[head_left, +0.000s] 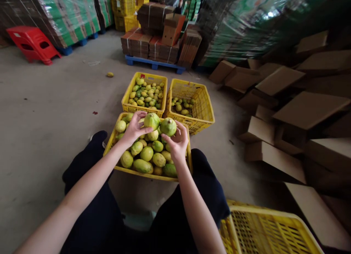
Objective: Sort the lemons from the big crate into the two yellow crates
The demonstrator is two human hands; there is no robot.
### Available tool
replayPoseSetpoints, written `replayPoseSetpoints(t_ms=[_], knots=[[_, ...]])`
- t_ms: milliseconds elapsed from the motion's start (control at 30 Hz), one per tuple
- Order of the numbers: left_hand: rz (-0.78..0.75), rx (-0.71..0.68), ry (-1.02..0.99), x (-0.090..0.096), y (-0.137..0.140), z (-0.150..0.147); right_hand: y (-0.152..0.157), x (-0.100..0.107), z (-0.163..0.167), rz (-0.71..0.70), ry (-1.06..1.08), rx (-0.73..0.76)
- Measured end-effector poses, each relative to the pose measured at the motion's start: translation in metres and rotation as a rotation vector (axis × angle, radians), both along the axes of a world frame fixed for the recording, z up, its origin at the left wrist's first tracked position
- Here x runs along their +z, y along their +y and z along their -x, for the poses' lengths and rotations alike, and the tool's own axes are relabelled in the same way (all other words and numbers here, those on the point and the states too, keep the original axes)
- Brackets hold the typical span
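Note:
Over the near yellow crate (pixel 148 174), my left hand (pixel 136 128) is closed around a yellow-green lemon (pixel 151 121). Beside it, my right hand (pixel 177 140) grips a greener lemon (pixel 168 126) with its stem end turned up. The two held fruits are side by side, nearly touching. Below them, the near crate is heaped with green and yellow lemons (pixel 146 154); my hands hide part of its far side.
Behind stand a yellow crate of smaller lemons (pixel 148 99) and another crate (pixel 201 100) with only some fruit. Cardboard boxes (pixel 279 78) pile up at right, near another yellow crate (pixel 268 213). A red stool (pixel 34 45), a blue pallet (pixel 155 64) and one loose lemon (pixel 110 74) are farther off.

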State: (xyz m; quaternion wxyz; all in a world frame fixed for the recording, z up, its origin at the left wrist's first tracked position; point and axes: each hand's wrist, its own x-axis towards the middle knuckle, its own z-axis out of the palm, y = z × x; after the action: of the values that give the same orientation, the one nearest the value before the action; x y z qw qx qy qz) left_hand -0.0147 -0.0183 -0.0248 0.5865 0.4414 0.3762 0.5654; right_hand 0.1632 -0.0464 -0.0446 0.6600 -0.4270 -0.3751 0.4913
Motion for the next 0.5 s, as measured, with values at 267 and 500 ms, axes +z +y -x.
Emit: replayPoseSetpoints(t_ms=[267, 500], knots=[[0.251, -0.065, -0.204, -0.006, 0.005, 0.0, -0.002, -0.007, 0.001, 0.043, 0.067, -0.025], [0.428, 0.026, -0.246, -0.005, 0.005, -0.004, 0.002, -0.022, 0.003, 0.191, 0.094, 0.036]])
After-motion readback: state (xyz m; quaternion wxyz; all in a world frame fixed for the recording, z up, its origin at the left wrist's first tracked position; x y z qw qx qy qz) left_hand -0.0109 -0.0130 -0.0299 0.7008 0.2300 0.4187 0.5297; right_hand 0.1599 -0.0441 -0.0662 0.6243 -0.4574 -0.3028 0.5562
